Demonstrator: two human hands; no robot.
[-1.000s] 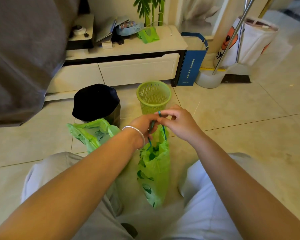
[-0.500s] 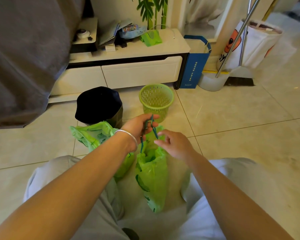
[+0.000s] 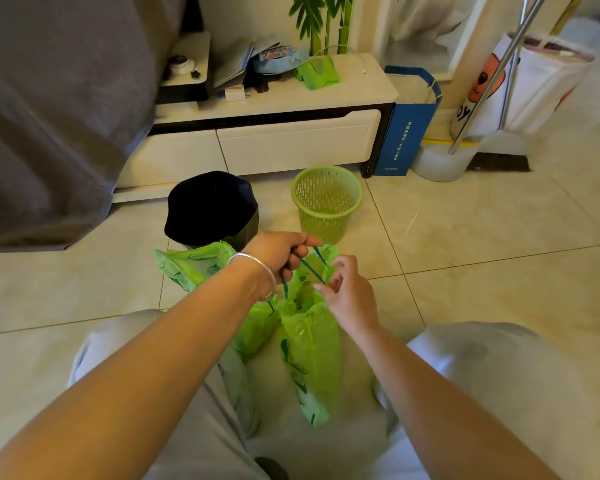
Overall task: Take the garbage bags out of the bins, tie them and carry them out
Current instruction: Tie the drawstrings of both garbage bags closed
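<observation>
Beige floor tiles (image 3: 482, 237) carry a green garbage bag (image 3: 309, 344) between the knees; the left hand (image 3: 278, 251) grips its blue drawstring (image 3: 312, 270), the right hand (image 3: 350, 292) pinches it. Behind stand a green basket (image 3: 326, 202) and black bin (image 3: 212, 207).

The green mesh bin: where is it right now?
In the head view the green mesh bin stands upright on the floor tiles, just beyond the hands, right of the black bin and in front of the white cabinet.
</observation>
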